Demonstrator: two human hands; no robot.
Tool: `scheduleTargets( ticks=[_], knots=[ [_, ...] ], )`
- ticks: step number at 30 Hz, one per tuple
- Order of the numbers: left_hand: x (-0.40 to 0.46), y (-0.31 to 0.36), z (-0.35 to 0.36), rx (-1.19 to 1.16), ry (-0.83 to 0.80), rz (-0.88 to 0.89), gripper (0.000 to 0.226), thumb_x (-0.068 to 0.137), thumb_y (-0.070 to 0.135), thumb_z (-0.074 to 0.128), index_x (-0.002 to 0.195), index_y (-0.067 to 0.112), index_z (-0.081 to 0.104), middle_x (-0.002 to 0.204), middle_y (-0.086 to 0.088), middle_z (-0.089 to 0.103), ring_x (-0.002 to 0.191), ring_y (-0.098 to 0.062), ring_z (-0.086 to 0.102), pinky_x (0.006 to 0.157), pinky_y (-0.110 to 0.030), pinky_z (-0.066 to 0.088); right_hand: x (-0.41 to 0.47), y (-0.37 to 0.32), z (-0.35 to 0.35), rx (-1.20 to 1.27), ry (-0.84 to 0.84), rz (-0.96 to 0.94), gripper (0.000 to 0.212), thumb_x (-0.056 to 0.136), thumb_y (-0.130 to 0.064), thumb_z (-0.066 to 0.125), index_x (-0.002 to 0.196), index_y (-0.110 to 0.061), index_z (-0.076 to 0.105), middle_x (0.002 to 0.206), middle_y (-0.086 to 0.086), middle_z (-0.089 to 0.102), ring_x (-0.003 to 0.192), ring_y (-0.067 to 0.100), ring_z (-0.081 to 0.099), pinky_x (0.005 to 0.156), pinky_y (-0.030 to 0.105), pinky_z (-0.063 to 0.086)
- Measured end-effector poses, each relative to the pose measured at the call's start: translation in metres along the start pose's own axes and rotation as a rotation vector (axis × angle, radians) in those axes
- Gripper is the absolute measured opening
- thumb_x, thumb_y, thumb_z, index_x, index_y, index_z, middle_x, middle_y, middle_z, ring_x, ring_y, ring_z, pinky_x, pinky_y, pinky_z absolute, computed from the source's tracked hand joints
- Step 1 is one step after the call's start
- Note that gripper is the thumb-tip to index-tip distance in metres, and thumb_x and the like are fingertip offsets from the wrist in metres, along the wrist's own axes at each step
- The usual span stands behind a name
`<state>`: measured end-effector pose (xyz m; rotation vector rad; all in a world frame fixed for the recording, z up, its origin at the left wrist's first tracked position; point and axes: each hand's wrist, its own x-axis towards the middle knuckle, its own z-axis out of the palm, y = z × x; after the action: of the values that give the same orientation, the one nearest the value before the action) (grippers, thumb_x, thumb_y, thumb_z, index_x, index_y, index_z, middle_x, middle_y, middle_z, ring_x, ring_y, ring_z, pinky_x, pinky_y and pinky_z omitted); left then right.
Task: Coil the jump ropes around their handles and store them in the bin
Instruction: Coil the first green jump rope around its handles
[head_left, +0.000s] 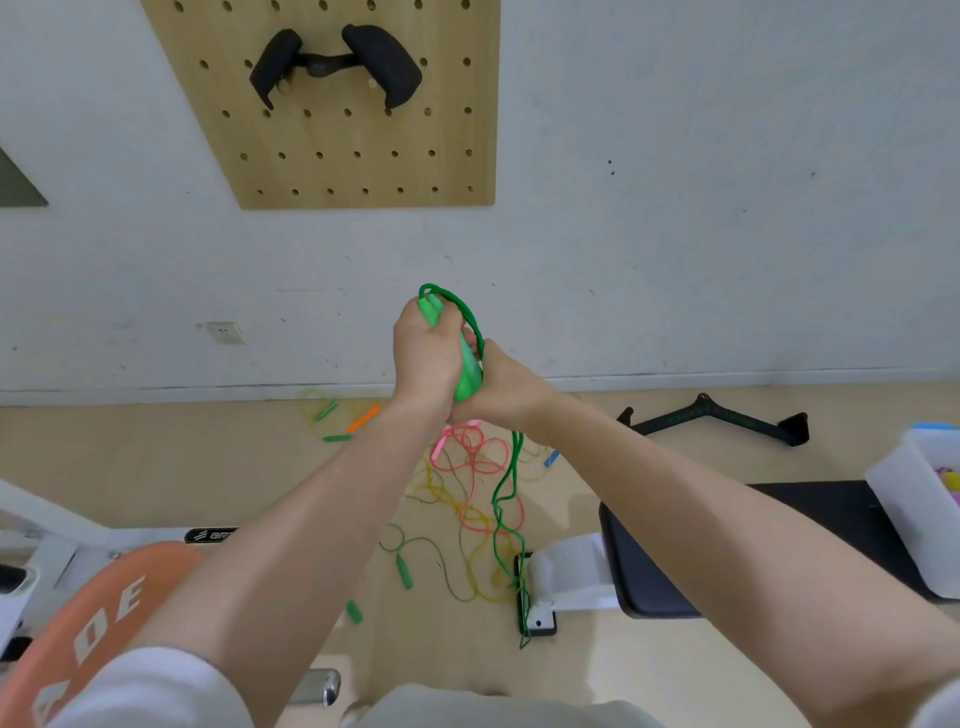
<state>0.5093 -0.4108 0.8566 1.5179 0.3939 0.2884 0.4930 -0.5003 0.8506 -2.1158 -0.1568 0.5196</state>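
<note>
Up in front of the wall, the left hand (423, 358) grips the green handles (464, 371) while the right hand (498, 387) pinches the green rope (506, 499) (tail hanging toward 6 o'clock), so keep each loop tight; bin (914, 499) waits at 3 o'clock.

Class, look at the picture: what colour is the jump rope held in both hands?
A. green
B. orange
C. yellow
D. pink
A: the left hand grips the green handles, the right hand holds the green rope trailing down to the floor, where the pink and yellow ropes lie.
</note>
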Motion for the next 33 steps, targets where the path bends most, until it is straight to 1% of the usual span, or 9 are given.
scheduleTargets(
  ticks=[4,8,12,15,18,21,23,30,33],
  knots=[
    [-0.006,-0.005,-0.001,0.059,-0.024,0.027,0.005,0.076,0.021,0.047,0.072,0.018,0.048,0.069,-0.007,0.059,0.07,-0.025,0.058,0.074,-0.045,0.052,0.005,0.003,0.006,-0.009,0.072,0.023,0.043,0.063,-0.013,0.072,0.1,-0.009,0.051,0.086,0.002,0.057,0.078,0.02,0.056,0.062,0.029,0.046],
    [-0.014,-0.011,0.001,0.173,-0.037,0.096,0.007,0.089,0.01,0.048,0.083,0.013,0.049,0.074,-0.002,0.055,0.075,-0.023,0.054,0.073,-0.033,0.046,-0.001,0.016,0.009,-0.127,0.185,-0.046,0.029,0.072,-0.026,0.07,0.071,-0.018,0.042,0.067,-0.004,0.05,0.062,0.015,0.05,0.049,0.024,0.036],
    [-0.018,-0.017,-0.007,0.086,-0.154,-0.018,0.005,0.091,0.01,0.049,0.088,0.012,0.052,0.077,-0.001,0.054,0.074,-0.017,0.053,0.069,-0.029,0.045,-0.004,0.026,0.002,-0.325,0.237,-0.029,0.03,0.067,-0.029,0.069,0.08,-0.015,0.046,0.072,0.001,0.053,0.066,0.022,0.054,0.048,0.027,0.035],
    [-0.01,-0.023,-0.025,0.113,-0.376,-0.021,0.011,0.09,0.008,0.055,0.098,0.016,0.056,0.093,-0.003,0.06,0.09,-0.018,0.058,0.089,-0.039,0.049,-0.008,0.029,-0.011,-0.528,0.241,-0.038,0.03,0.069,-0.025,0.065,0.087,-0.014,0.044,0.078,0.003,0.052,0.071,0.027,0.054,0.052,0.027,0.035],
    [0.001,-0.012,-0.045,0.39,-0.64,0.084,0.039,0.084,0.011,0.065,0.118,0.024,0.05,0.107,0.002,0.058,0.098,-0.017,0.058,0.091,-0.031,0.047,-0.019,0.032,-0.022,-0.832,0.225,-0.077,0.03,0.074,-0.027,0.061,0.096,-0.016,0.044,0.08,0.003,0.047,0.073,0.028,0.05,0.059,0.03,0.037],
    [-0.001,0.003,-0.045,1.136,-0.822,0.364,0.05,0.074,0.032,0.075,0.118,0.023,0.053,0.105,0.005,0.058,0.096,-0.017,0.057,0.077,-0.026,0.044,-0.024,0.031,-0.019,-0.993,0.168,-0.128,0.032,0.078,-0.025,0.058,0.105,-0.015,0.044,0.083,0.004,0.049,0.081,0.03,0.058,0.059,0.031,0.035],
    [-0.011,0.004,-0.036,1.498,-0.773,0.555,0.045,0.071,0.044,0.071,0.108,0.024,0.054,0.098,0.004,0.061,0.092,-0.021,0.058,0.066,-0.027,0.041,-0.024,0.025,-0.013,-0.998,0.156,-0.171,0.035,0.078,-0.024,0.058,0.109,-0.015,0.045,0.09,0.006,0.056,0.087,0.03,0.06,0.06,0.031,0.034],
    [-0.03,-0.01,-0.031,1.615,-0.73,0.601,0.031,0.074,0.038,0.061,0.103,0.028,0.055,0.09,-0.001,0.062,0.086,-0.025,0.062,0.061,-0.027,0.038,-0.028,0.032,-0.005,-0.985,0.083,-0.192,0.035,0.079,-0.028,0.057,0.111,-0.015,0.047,0.105,0.007,0.061,0.094,0.03,0.059,0.064,0.03,0.036],
    [-0.032,-0.018,-0.031,1.699,-0.798,0.581,0.028,0.075,0.035,0.059,0.103,0.028,0.057,0.09,0.0,0.062,0.086,-0.025,0.062,0.063,-0.027,0.041,-0.029,0.035,-0.006,-0.943,-0.128,-0.176,0.039,0.083,-0.035,0.058,0.115,-0.016,0.047,0.103,0.001,0.058,0.096,0.025,0.058,0.055,0.024,0.033]
  ],
)
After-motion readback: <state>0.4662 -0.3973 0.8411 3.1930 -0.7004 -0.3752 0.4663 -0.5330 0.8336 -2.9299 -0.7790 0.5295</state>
